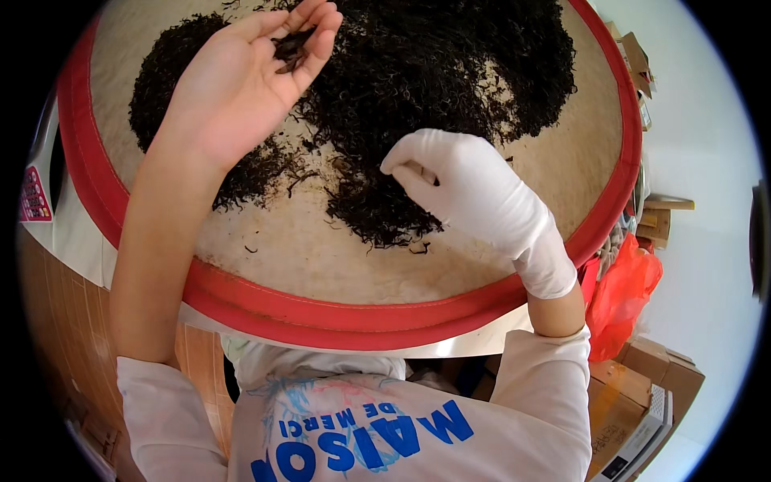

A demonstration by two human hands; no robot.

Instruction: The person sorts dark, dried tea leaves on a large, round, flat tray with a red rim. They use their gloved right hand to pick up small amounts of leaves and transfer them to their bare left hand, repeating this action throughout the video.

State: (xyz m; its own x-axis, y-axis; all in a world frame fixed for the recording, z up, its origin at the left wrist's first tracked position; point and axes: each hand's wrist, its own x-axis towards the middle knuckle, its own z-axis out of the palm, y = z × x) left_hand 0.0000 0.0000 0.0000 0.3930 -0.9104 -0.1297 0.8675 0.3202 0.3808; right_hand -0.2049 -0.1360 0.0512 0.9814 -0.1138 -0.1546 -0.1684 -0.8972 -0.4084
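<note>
My bare left hand (237, 100) is turned palm up over the left part of the tray, its curled fingers cupping a small clump of dark, twisted dried tea leaves (291, 50). My right hand (474, 189), in a white glove, hovers over the near edge of the main heap of tea leaves (409, 80). Its thumb and fingertips are pressed together; whatever they pinch, if anything, is hidden. The heap spreads across a round, cream-coloured tray (289, 277) with a raised red rim.
Looser leaves (249, 181) lie scattered left of the main heap. To the right of the tray are a red plastic bag (626, 289), cardboard boxes (622, 402) and a white wall (707, 225). A wooden floor (76, 321) shows at the lower left.
</note>
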